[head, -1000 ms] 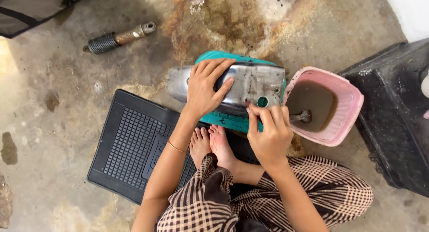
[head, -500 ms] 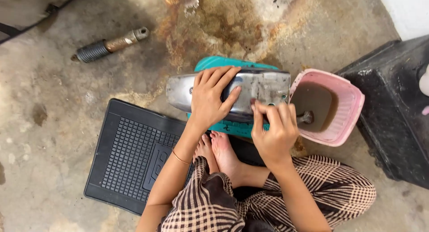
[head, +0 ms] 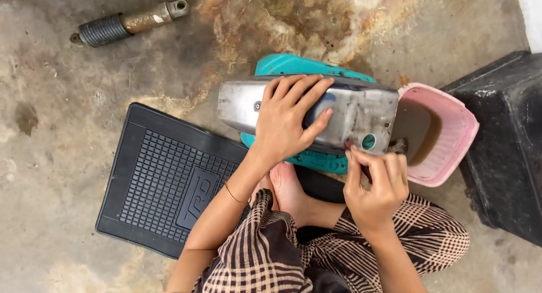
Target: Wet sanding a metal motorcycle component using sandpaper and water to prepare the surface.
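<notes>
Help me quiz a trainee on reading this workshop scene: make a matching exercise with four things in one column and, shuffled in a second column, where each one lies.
Things:
1. left hand
2. right hand
3. pink tub
4. shock absorber

Places:
A. on the concrete floor at the far left, apart from everything else
B. spread flat on top of the metal tank
C. right of the tank, holding brown liquid
D. at the tank's near lower corner, fingers bent

Pairs: 1-B, 2-D, 3-C, 4-A
</notes>
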